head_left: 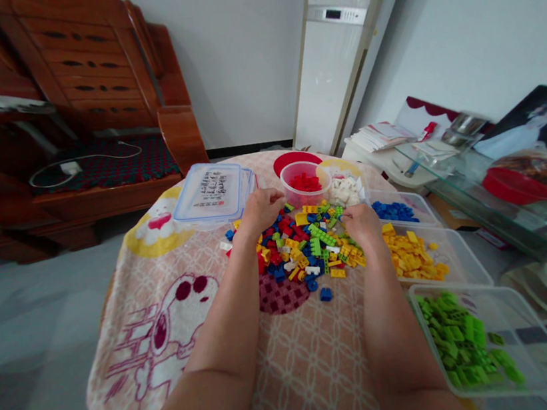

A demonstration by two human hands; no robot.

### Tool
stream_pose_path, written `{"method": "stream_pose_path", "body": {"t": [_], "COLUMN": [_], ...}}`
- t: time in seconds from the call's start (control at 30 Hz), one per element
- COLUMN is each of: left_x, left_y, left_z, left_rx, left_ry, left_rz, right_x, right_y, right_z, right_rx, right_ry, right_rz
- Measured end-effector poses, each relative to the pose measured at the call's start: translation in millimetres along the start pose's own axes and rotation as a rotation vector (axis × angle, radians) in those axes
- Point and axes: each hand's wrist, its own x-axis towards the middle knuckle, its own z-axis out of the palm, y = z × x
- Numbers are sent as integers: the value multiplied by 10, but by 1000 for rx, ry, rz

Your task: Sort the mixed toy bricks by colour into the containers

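A pile of mixed building bricks (303,245) in red, blue, yellow, green and white lies mid-table. Above its left back edge is my left hand (263,210), fingers bent together near the round tub; what they hold, if anything, is too small to tell. My right hand (361,224) is at the pile's right edge, its fingertips pinched beside green bricks, with their contents hidden. Red bricks (305,182) sit in the round clear tub (286,196). White bricks (345,191) lie beside it. Separate clear containers at the right hold blue bricks (394,211), yellow bricks (414,254) and green bricks (465,341).
Clear lids (209,193) lie at the table's back left, and a red lid (296,160) is behind the tub. A patterned cloth (315,367) covers the round table. A glass-topped table (474,195) with clutter stands at the right, a wooden bench (101,86) at the back left.
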Motion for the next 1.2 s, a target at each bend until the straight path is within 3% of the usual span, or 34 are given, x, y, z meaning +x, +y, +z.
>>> {"method": "stream_pose_path", "body": {"t": [0.3, 0.4, 0.73, 1.0, 1.2], "left_x": [9, 5, -10, -3, -7], "left_y": [-17, -1, 30, 8, -10], "left_z": [13, 9, -1, 6, 1], "left_rx": [-23, -18, -9, -1, -33], "left_ry": [7, 3, -1, 0, 5], "left_rz": [14, 22, 21, 12, 8], "right_x": [40, 30, 64, -24, -60], "right_y": [280, 340, 236, -103, -252], "right_z": [-124, -172, -105, 8, 103], "right_rx": [180, 192, 224, 164, 24], "right_ry": [429, 476, 346, 32, -122], "right_rz": [278, 347, 131, -111, -175]}}
